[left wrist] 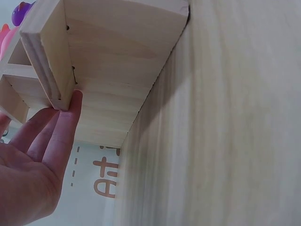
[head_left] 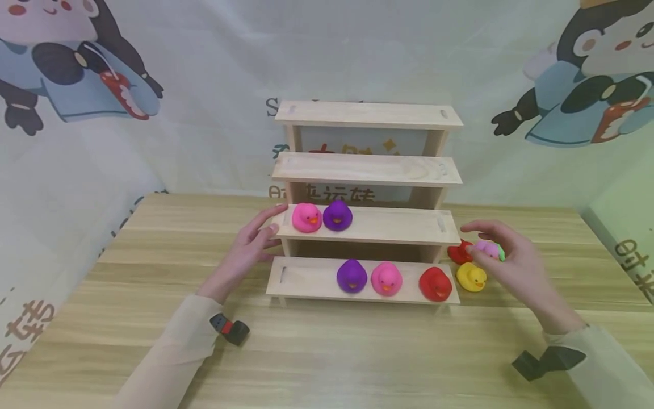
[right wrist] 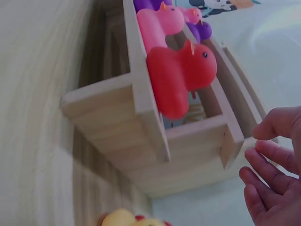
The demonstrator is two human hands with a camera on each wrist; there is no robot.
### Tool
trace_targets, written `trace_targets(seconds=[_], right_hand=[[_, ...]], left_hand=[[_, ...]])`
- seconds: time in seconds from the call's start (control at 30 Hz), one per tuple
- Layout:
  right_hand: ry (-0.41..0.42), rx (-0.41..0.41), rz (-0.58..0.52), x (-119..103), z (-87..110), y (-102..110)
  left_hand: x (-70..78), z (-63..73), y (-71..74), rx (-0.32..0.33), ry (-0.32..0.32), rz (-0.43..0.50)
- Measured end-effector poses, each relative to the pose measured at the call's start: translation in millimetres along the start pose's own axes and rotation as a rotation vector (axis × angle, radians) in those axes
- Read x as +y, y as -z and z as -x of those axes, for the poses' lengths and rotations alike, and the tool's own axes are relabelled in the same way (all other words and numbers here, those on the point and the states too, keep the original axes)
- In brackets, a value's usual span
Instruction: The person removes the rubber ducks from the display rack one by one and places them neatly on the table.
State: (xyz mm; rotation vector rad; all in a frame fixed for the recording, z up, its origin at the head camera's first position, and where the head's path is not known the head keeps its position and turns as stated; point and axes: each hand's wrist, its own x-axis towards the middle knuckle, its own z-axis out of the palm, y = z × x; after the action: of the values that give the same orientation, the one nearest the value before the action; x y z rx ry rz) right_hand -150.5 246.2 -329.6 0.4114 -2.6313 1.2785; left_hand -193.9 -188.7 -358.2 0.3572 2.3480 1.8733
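Observation:
My left hand [head_left: 247, 247] is at the left end of a stepped wooden shelf [head_left: 378, 222], its extended fingertips touching the end of the second step from the bottom. In the left wrist view those fingers [left wrist: 61, 136] lie against the board's edge. My right hand [head_left: 511, 258], holding nothing, hovers beside the shelf's right end with fingers loosely bent. Near it on the table are a red duck [head_left: 461, 252], a yellow duck [head_left: 471, 277] and a pink-purple toy [head_left: 486, 249] with a green part, partly hidden by the hand.
On the lowest step sit a purple duck [head_left: 352, 276], a pink duck [head_left: 386, 279] and a red duck [head_left: 436, 284]. Another pink duck [head_left: 307, 218] and purple duck [head_left: 338, 216] stand above, at the left. A printed cloth [head_left: 214, 113] hangs behind the wooden table [head_left: 327, 363].

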Motion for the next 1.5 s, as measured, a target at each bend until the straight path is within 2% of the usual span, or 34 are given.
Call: trace_targets(seconds=[0.5,0.73,0.97,1.27,1.5], right_hand=[[0.153,-0.051,-0.131,-39,-27.7,-28],[0.116,-0.12,-0.147,-49,-33.0,-40],[0.101,-0.183,-0.22,-62,-42.1,-55],[0.14,-0.227,-0.28,-73,-52.3,-78],[0.174,-0.242,-0.275,-87,-58.9,-91]], left_hand=[[0.0,0.6,-0.4,0.008,-0.006,-0.012],[-2.2,2.1,-1.6,0.005,-0.005,-0.014],[-3.4,-0.6,-0.8,0.007,-0.014,0.005],[-4.0,-1.9,0.5,0.008,-0.025,-0.009],[-2.9,-1.1,0.2,0.006,-0.032,-0.005]])
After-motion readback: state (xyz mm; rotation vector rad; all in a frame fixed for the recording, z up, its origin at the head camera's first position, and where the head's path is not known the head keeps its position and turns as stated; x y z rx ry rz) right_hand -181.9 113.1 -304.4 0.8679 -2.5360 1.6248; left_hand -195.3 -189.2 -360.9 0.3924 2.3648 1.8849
